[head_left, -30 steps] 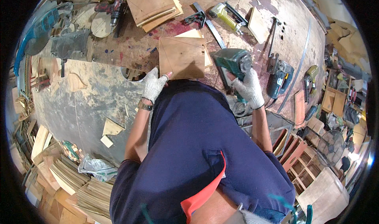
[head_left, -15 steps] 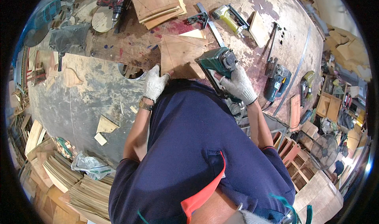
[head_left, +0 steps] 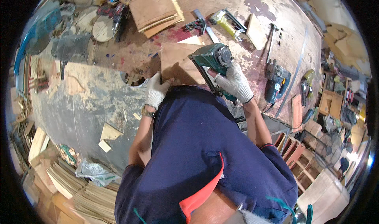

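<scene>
My right hand (head_left: 235, 83), in a white knit glove, grips a dark green nail gun (head_left: 212, 58) by its handle. The tool's body is over the right part of a thin plywood board (head_left: 179, 58) and casts a shadow on it. My left hand (head_left: 156, 90), gloved likewise, holds the board at its near left corner, thumb on the top face; the fingertips below are hidden. The board lies at the near edge of the workbench (head_left: 136, 52), against my dark blue shirt. Under the gun's body, the place where its nose meets or clears the board cannot be made out.
Behind the board are stacked plywood squares (head_left: 154, 9), a combination square (head_left: 197, 25) and a yellow-green staple gun (head_left: 228, 23). A jigsaw (head_left: 276, 84) lies right. Left are a drill (head_left: 116, 15), a circular saw blade (head_left: 38, 42) and a round hole (head_left: 134, 80) in the bench.
The nail gun has shifted slightly left and tilted over the board. My left hand stays at the board's corner, a little lower in the picture, as the whole view has shifted slightly.
</scene>
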Demonstrator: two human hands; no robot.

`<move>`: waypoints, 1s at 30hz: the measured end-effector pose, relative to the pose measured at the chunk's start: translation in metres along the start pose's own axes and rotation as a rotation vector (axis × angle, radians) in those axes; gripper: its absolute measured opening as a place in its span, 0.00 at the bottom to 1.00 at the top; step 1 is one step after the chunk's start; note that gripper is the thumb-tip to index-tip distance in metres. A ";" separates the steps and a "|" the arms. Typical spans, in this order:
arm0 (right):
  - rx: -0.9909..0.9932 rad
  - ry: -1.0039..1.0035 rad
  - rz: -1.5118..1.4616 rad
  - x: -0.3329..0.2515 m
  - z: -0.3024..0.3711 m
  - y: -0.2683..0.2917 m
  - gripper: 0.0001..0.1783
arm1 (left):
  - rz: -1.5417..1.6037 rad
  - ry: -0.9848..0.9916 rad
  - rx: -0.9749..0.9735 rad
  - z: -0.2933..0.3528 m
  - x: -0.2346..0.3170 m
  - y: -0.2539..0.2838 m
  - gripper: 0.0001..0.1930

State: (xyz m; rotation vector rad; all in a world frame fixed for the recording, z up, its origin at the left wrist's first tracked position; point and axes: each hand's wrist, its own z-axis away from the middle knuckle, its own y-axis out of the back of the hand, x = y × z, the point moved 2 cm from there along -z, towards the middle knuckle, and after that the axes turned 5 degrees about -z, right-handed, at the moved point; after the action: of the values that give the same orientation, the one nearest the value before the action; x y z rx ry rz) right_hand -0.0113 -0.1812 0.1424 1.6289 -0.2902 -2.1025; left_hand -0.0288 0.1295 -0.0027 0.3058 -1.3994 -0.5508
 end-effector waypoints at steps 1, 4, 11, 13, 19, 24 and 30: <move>0.037 -0.018 0.010 0.007 0.003 0.007 0.27 | 0.008 -0.059 0.006 -0.005 0.018 0.002 0.16; 0.227 -0.010 0.104 0.026 0.015 0.029 0.33 | 0.106 0.158 -0.078 -0.002 0.029 0.005 0.20; 0.484 -0.263 0.567 0.133 0.024 0.023 0.43 | 0.633 0.584 -0.246 -0.006 0.034 -0.018 0.20; 0.437 -0.347 0.511 0.160 0.025 0.016 0.45 | 0.632 0.597 -0.281 -0.010 0.037 -0.021 0.22; 0.663 -0.020 0.546 0.178 -0.004 0.084 0.10 | 0.707 0.500 -0.253 -0.012 0.031 -0.029 0.23; 0.780 -0.377 0.836 0.281 -0.076 0.194 0.22 | 0.647 0.470 -0.306 -0.022 0.036 -0.033 0.21; 0.715 -0.526 0.522 0.338 -0.112 0.246 0.25 | 0.770 0.470 -0.056 -0.014 0.031 -0.021 0.23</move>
State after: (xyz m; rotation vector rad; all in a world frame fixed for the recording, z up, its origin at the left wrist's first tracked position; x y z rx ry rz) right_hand 0.0873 -0.5445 -0.0708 1.0725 -1.5955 -2.0560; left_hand -0.0163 0.0938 0.0102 -0.1539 -0.9366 0.1205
